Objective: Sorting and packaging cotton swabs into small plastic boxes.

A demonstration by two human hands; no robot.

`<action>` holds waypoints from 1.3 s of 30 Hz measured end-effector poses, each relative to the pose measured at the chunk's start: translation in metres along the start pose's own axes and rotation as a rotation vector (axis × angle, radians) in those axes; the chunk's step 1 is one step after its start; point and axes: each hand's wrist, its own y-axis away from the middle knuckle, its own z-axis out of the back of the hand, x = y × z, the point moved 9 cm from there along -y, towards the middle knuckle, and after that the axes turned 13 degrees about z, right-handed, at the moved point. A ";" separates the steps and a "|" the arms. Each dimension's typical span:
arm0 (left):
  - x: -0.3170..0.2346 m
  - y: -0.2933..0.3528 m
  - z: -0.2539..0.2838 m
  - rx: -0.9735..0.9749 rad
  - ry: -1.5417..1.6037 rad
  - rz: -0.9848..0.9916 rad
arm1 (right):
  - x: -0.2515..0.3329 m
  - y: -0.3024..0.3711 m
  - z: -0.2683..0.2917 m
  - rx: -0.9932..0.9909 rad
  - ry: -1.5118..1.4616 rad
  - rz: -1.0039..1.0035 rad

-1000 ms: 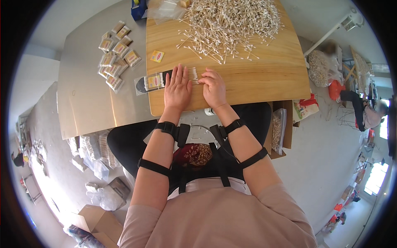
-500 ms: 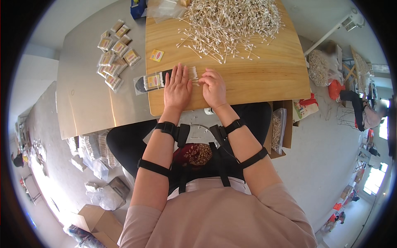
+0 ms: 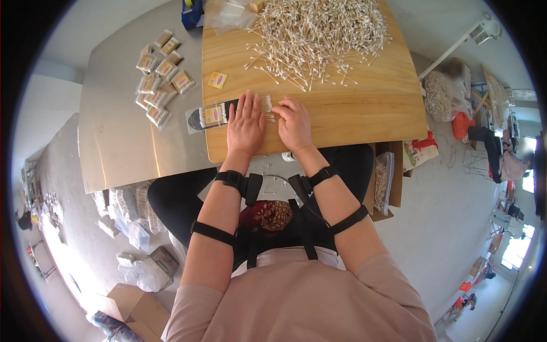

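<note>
My left hand (image 3: 246, 126) lies flat, fingers stretched out and together, over the middle of a row of cotton swabs (image 3: 266, 106) at the left of the wooden board. At the row's right end is my right hand (image 3: 294, 123), its fingers curled and tips brought together; what they hold, if anything, is hidden. Left of my left hand, a flat black strip (image 3: 194, 119) carries more swabs and a yellow label card (image 3: 212, 115), with a clear plastic sleeve around its end. Another yellow card (image 3: 217, 80) lies loose just beyond.
A large heap of loose cotton swabs (image 3: 325, 40) covers the board's far side. Clear bags (image 3: 231, 16) and a blue tape dispenser (image 3: 192, 14) sit at the far left. Several filled swab packs (image 3: 167, 69) lie on the metal table (image 3: 122, 131). Cartons stand below.
The view has shifted very slightly, with the table a little lower in the picture. The right fingertips sit marginally closer to the swab row; my left hand stays flat on it.
</note>
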 end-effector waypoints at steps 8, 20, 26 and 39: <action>-0.001 -0.001 0.000 0.003 -0.003 0.003 | -0.002 0.001 -0.003 0.052 0.018 0.006; -0.001 -0.001 -0.001 0.012 -0.005 0.004 | -0.002 0.002 -0.007 0.079 0.067 0.000; -0.001 -0.001 0.001 0.005 0.009 0.002 | 0.000 0.000 -0.008 0.084 0.112 -0.022; 0.000 0.000 0.001 0.002 0.015 0.001 | 0.000 -0.001 -0.009 0.096 0.130 -0.033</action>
